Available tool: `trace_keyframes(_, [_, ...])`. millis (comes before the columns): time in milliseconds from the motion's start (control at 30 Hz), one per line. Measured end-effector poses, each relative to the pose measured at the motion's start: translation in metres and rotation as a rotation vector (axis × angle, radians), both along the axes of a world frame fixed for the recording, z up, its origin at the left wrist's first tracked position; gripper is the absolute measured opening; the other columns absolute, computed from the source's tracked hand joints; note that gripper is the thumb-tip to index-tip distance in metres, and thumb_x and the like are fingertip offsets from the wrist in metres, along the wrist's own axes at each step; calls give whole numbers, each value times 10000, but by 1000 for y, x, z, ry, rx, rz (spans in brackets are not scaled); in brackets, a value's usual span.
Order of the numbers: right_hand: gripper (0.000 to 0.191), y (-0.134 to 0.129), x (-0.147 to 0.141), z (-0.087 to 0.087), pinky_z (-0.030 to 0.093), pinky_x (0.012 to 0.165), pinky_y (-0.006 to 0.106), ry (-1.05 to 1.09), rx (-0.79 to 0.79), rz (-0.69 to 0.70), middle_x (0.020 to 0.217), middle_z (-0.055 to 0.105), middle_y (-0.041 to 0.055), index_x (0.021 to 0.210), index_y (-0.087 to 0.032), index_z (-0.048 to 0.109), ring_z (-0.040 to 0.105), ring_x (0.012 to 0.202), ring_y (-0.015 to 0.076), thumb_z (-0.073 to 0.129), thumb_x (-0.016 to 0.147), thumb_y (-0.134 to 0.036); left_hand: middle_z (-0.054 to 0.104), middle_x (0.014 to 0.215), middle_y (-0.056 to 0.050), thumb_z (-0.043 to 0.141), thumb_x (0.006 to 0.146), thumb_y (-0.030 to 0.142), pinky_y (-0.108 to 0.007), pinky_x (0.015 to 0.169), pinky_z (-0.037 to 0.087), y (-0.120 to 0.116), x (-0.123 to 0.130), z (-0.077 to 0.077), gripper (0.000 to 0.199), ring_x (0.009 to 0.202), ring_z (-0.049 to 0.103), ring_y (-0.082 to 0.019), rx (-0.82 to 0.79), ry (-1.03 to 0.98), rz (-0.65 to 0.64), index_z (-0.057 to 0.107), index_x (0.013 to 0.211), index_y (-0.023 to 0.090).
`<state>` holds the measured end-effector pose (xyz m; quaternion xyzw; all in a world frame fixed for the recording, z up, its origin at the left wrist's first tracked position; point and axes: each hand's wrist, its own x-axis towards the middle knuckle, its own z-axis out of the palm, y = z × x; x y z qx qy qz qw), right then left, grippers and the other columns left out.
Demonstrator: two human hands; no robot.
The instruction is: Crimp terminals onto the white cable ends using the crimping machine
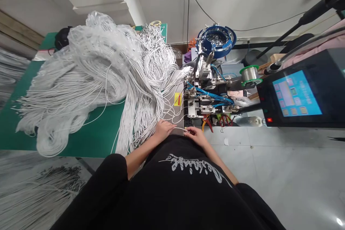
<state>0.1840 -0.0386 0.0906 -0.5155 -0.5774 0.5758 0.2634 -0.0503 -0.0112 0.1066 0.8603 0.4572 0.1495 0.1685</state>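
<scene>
A short stretch of white cable (180, 128) runs between my two hands at the near edge of the machine's plate. My left hand (164, 129) is closed on the cable, beside the large pile of white cables. At the cable's right end, the fingers of my right hand (194, 135) are pinched together on it. Just beyond my hands stands the machine (201, 95) with metal clamps and blue air tubes. Loose cables curve over its grey plate (178, 115), which bears a yellow label (177, 99) with a red arrow.
Bundled white cables (145, 90) and clear plastic wrapping (99, 43) cover much of the green table (88, 140). Behind the machine is a blue feeder bowl (219, 41). Right of it are a wire spool (250, 74), red-handled pliers (207, 124) and a control screen (296, 93).
</scene>
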Motion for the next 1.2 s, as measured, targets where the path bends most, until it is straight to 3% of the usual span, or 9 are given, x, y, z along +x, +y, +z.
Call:
trace_keyframes(233, [388,2,2,2,409,568,245,93,-122,-316,760,629,53,845,-156,641,526,656,151,572,757,-528,689,799,-38,438,936,334,-295,716,398,9,21,-7,289,758,592,-149,-43,-27,-47,701,947,217])
trace_keyframes(400, [401,5,8,4,277,440,213,257,-202,-466,633,543,-2,896,-155,635,393,497,85,656,704,-507,674,794,-30,413,947,327,-280,703,399,12,29,-6,293,763,586,-149,-80,-33,-130,674,998,205])
trace_keyframes(567, [379,8,12,11,249,436,213,286,-192,-448,571,489,-30,837,-162,633,354,472,74,681,689,-507,671,823,-37,391,954,328,-273,702,409,11,28,-6,308,774,587,-152,-109,-34,-134,660,1011,189])
trace_keyframes(833, [366,19,4,25,392,565,244,188,-83,-350,707,602,33,752,-156,633,504,624,131,674,691,-515,659,918,-56,384,955,295,-265,768,455,-2,17,1,312,857,598,-142,-66,-131,-35,605,1151,195])
trace_keyframes(1000, [390,17,3,18,259,435,216,261,-217,-420,542,487,-21,699,-163,596,347,467,79,685,659,-540,692,927,-49,387,948,282,-275,801,468,-2,25,-2,285,865,628,-147,-100,-137,-56,647,1026,194])
trace_keyframes(1200, [404,21,-5,15,220,418,201,452,-326,-458,596,537,-7,659,-164,571,327,452,58,712,607,-539,684,903,-41,397,938,266,-266,760,468,9,34,-10,255,835,625,-147,-123,-129,-113,635,993,192])
